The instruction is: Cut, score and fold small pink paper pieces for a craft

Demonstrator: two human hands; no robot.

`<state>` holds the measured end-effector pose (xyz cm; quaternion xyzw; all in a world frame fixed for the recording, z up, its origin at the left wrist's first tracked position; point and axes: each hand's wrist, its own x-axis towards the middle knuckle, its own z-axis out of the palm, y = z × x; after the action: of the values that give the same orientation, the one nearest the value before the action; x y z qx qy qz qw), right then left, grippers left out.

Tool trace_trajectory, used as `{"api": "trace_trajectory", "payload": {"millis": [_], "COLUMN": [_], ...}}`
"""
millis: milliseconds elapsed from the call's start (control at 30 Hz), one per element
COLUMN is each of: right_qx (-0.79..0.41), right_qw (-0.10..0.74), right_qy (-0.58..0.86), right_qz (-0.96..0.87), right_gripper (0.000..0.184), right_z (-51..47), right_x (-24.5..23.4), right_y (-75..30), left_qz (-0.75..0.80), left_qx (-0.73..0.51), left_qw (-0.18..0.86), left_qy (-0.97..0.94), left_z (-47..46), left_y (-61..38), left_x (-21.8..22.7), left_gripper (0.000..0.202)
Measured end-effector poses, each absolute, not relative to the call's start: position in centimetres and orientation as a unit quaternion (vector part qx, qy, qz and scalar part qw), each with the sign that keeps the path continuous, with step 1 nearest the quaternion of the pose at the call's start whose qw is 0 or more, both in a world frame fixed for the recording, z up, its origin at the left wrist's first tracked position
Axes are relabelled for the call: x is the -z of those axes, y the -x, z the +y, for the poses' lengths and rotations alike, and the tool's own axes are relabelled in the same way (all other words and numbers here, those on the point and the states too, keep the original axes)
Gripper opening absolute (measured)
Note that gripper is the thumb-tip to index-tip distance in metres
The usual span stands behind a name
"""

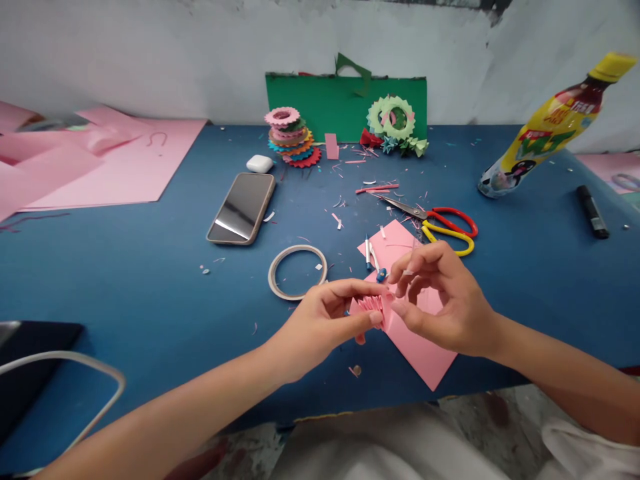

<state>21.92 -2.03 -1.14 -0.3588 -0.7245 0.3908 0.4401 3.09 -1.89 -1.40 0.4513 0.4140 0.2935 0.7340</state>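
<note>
My left hand (333,313) pinches a small pleated pink paper (370,305) between thumb and fingers, its folds bunched together. Close against the paper's right end is my right hand (445,300), with fingers curled and thumb and fingertips nearly together. A tiny whitish piece (408,272) shows at those fingers; what they grip is too small to make out. Under both hands lie flat pink paper sheets (425,353). A small blue-and-white tool (381,273) rests just beyond them. Scissors (425,215) with one red and one yellow handle lie partly open behind my right hand.
A tape roll (271,277), phone (240,210) and white earbud case (260,163) lie left of centre. Stacked paper rings (295,137) and green rings (393,117) stand before a green board (320,100). A bottle (547,127) and black marker (593,212) are at right.
</note>
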Motion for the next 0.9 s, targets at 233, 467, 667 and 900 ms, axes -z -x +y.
{"api": "trace_trajectory", "payload": {"millis": [233,467,667,900], "right_qx": [-0.300,-0.437,-0.617,-0.500], "right_qw": [0.433,0.426,0.404,0.446], "right_qy": [0.383,0.369,0.313,0.333], "right_qz": [-0.759,-0.701,-0.599,-0.664], "right_gripper": [0.032,0.023,0.017,0.023], "right_z": [-2.2,-2.0,-1.7,-2.2], "right_x": [2.0,1.8,1.3,1.9], "right_y": [-21.8,-21.8,-22.0,-21.5], "left_qz": [0.420,0.406,0.396,0.424], "left_qx": [-0.297,-0.303,-0.316,-0.392], "left_qw": [0.717,0.705,0.707,0.674], "left_qy": [-0.470,-0.497,-0.494,-0.460], "left_z": [-2.2,-2.3,-2.3,-1.9], "left_y": [-3.1,-2.9,-2.9,-3.0], "left_x": [1.1,1.1,1.5,1.6], "left_gripper": [0.028,0.026,0.030,0.036]}}
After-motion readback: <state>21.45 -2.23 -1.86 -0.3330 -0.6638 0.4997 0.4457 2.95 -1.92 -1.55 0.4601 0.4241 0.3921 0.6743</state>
